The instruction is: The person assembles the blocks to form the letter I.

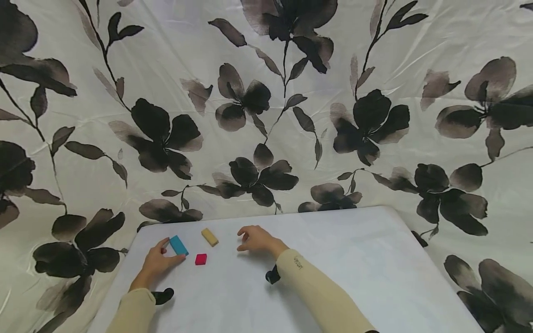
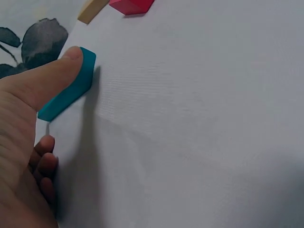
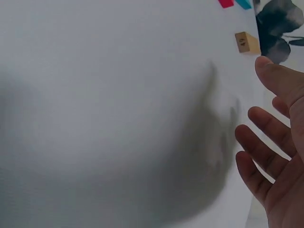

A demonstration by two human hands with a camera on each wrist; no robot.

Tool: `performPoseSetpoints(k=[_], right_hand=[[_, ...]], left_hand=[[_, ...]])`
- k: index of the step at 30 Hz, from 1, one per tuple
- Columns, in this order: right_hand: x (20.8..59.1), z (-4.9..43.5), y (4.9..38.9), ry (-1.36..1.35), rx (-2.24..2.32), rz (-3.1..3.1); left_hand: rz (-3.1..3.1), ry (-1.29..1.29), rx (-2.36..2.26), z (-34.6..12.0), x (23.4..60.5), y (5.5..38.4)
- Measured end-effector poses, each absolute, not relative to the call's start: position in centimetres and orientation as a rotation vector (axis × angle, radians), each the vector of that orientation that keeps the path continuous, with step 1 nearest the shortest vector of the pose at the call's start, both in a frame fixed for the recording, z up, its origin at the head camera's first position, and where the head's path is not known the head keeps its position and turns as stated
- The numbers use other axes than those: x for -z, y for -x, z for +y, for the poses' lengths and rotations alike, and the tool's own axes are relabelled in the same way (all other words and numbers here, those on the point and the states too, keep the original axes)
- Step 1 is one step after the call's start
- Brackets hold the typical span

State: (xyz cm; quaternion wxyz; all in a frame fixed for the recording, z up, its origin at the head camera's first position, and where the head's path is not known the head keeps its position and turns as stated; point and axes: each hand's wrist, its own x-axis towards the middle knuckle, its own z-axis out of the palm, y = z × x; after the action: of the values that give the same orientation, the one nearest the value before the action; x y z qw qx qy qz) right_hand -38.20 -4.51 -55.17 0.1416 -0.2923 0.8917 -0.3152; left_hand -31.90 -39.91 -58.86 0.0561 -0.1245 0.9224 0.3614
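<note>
The fingers [image 1: 163, 242] and thumb of the left hand [image 1: 155, 264] pinch a bright blue rectangular block [image 1: 178, 245], which we take to be painted wood: in the head view a fingertip meets its far-left end and the thumb its near-right end. The block is at the left of the smooth white tabletop [image 1: 374, 259]; we cannot tell whether it rests on the surface or is slightly raised.

We judge it light, stiff and hard to damage, though its smooth faces may slip under dry fingertips, so we would take hold squarely on opposite faces, near the middle, rather than by a corner.

The right hand [image 1: 257, 239] holds nothing; we see its fingers slightly bent and spread apart. Nearest to it lies a yellow-tan oblong block [image 1: 209, 237], probably wood, with a dark mark on one end. A small red block [image 1: 201, 259], likely painted wood too, lies near the blue one; being short, it would suit a two-fingertip pinch across its sides.
</note>
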Motion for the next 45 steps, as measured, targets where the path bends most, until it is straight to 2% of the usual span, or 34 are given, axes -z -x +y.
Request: performPoseSetpoints(k=[10, 26, 35, 45], right_hand=[[53.8, -7.7, 39.1, 0.84, 0.796, 2.582], [56.0, -12.3, 38.6, 0.8, 0.802, 2.7], [57.1, -13.0, 37.8, 0.567, 0.932, 2.806], [59.0, -14.2, 37.3, 0.504, 0.999, 2.865]], left_hand=[[2.821, 0.389, -1.083, -40.3, 59.1, 32.0], [2.926, 0.39, -1.042, -39.4, 59.8, 30.6], [2.979, 0.417, -1.045, -38.7, 60.0, 30.2], [3.012, 0.452, -1.06, -39.2, 61.1, 30.3]])
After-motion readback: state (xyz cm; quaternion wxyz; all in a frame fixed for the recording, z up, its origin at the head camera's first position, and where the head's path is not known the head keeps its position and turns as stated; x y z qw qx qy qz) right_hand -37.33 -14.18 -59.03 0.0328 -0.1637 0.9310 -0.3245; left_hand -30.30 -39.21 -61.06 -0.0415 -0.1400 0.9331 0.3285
